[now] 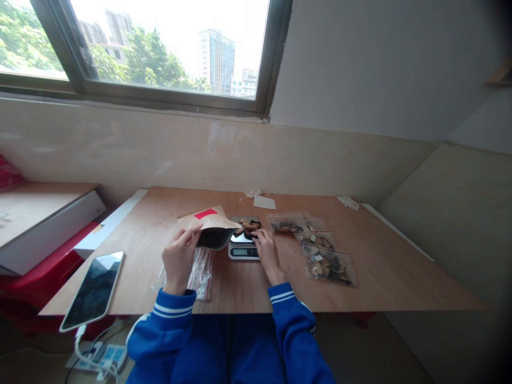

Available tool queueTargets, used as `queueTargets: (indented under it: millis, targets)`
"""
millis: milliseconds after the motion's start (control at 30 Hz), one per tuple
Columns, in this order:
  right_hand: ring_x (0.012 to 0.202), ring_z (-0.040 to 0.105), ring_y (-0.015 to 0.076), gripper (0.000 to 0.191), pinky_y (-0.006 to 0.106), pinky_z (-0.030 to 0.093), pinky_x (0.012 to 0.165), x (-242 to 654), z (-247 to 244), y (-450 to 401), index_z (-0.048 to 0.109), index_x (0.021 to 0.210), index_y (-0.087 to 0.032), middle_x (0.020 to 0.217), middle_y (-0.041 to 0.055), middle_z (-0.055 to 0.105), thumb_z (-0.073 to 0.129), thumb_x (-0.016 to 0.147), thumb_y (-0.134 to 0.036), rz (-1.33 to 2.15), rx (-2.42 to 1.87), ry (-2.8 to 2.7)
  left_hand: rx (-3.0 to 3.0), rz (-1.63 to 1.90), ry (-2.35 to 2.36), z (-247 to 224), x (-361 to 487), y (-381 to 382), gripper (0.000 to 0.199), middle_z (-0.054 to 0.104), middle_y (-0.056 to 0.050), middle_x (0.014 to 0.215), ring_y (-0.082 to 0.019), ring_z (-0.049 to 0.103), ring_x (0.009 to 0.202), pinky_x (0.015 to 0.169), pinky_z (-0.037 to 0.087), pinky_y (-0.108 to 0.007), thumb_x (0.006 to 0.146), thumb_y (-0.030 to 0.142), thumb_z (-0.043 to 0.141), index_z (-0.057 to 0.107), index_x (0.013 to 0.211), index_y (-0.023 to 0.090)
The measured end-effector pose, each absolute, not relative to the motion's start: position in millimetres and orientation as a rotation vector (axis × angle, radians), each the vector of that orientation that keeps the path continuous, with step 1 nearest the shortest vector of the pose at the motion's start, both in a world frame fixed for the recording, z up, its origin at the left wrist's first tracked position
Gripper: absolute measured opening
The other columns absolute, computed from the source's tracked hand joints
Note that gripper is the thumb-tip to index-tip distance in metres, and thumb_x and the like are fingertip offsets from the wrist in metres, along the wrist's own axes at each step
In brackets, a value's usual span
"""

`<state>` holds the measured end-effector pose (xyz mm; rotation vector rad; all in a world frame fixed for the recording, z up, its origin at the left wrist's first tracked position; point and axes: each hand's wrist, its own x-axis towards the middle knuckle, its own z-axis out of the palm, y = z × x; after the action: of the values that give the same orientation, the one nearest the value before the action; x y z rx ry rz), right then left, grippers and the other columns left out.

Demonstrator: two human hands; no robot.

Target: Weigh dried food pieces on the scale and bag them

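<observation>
My left hand [180, 258] pinches the rim of a brown kraft paper pouch [214, 220] with a red label, its dark mouth tipped toward me. Beside it stands a small digital kitchen scale [245, 253] carrying several dried mushroom pieces [248, 226]. My right hand [267, 252] rests at the scale's right edge, its fingertips touching the mushrooms; whether they grip a piece I cannot make out. Under my left wrist lie empty clear zip bags [202, 274] with red seals. To the right are several filled zip bags of dried mushrooms [328, 265], small white labels on some.
A charging phone [94, 290] overhangs the wooden table's [384, 277] front left edge. Below it sits a power strip [104, 356] with cables. White paper [264, 202] and crumpled tissue [348, 202] lie along the back. A red stool [52, 266] stands at left.
</observation>
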<state>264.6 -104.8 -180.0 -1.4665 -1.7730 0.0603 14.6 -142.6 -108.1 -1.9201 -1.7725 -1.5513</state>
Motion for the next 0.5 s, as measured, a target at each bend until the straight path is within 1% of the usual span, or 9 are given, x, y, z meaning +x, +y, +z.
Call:
queueTargets:
  millis: [100,167,200,267,333,400,467,500]
  targets:
    - [0.107,0.057,0.0235,0.027,0.042,0.047,0.096,248.5,-158.4,-127.9,0.064,0.108,-0.019,0.109,0.0115,0.062,0.041,0.093,-0.018,0.063,-1.321,-1.665,-1.926,-1.542,-1.786,-109.2,16.2,-142.8,0.021,0.063,0.001,0.075,-0.009,0.059,0.062,0.056,0.036,-0.019,0.09,0.034,0.057,0.074,0.101,0.026]
    - [0.105,0.058,0.0215,0.03,0.04,0.048,0.097,230.1,-137.9,-148.2,0.064,0.108,-0.022,0.104,0.0095,0.063,0.037,0.094,-0.017,0.096,-1.192,-1.666,-1.939,-1.555,-1.793,-110.2,17.6,-142.8,0.021,0.063,0.001,0.076,-0.009,0.058,0.061,0.056,0.036,-0.019,0.09,0.033,0.058,0.074,0.101,0.026]
    - [0.103,0.059,0.0208,0.032,0.039,0.049,0.095,219.3,-127.2,-157.3,0.064,0.108,-0.023,0.102,0.0084,0.063,0.036,0.094,-0.016,0.122,-1.128,-1.73,-1.947,-1.562,-1.793,-110.8,18.2,-142.8,0.021,0.063,0.001,0.076,-0.008,0.058,0.061,0.056,0.036,-0.018,0.09,0.033,0.058,0.074,0.101,0.026]
    - [0.103,0.06,0.0194,0.036,0.036,0.05,0.094,196.5,-108.7,-168.9,0.063,0.112,-0.024,0.103,0.0071,0.064,0.036,0.092,-0.012,0.203,-0.997,-1.959,-1.959,-1.569,-1.788,-112.1,19.2,-143.2,0.022,0.063,0.001,0.075,-0.008,0.057,0.06,0.056,0.035,-0.018,0.09,0.034,0.057,0.074,0.101,0.026]
    - [0.106,0.059,0.0198,0.039,0.034,0.05,0.094,175.2,-98.1,-168.6,0.062,0.116,-0.021,0.109,0.0084,0.065,0.036,0.09,-0.008,0.268,-0.985,-2.143,-1.972,-1.562,-1.779,-113.7,19.4,-144.7,0.023,0.062,0.0,0.074,-0.008,0.056,0.059,0.055,0.035,-0.018,0.091,0.034,0.056,0.074,0.102,0.025]
    - [0.105,0.061,0.0234,0.039,0.037,0.051,0.092,157.6,-97.7,-157.0,0.063,0.115,-0.014,0.111,0.0133,0.066,0.038,0.086,-0.003,0.328,-1.125,-2.212,-1.99,-1.556,-1.775,-115.8,18.9,-147.6,0.024,0.062,0.0,0.073,-0.009,0.056,0.059,0.055,0.035,-0.019,0.092,0.034,0.055,0.074,0.102,0.025]
    - [0.097,0.065,0.0266,0.036,0.039,0.052,0.088,143.9,-104.9,-138.9,0.065,0.107,-0.01,0.104,0.0165,0.068,0.041,0.082,0.0,0.424,-1.229,-2.175,-2.011,-1.55,-1.774,-118.5,18.2,-151.5,0.026,0.061,0.0,0.072,-0.01,0.056,0.06,0.055,0.036,-0.019,0.092,0.034,0.053,0.074,0.104,0.025]
    - [0.095,0.065,0.027,0.035,0.04,0.052,0.087,137.9,-109.7,-129.3,0.066,0.104,-0.009,0.101,0.0162,0.07,0.042,0.081,0.001,0.472,-1.222,-2.129,-2.017,-1.55,-1.772,-120.0,17.8,-153.5,0.027,0.06,0.0,0.072,-0.01,0.056,0.06,0.056,0.036,-0.019,0.093,0.035,0.052,0.074,0.105,0.025]
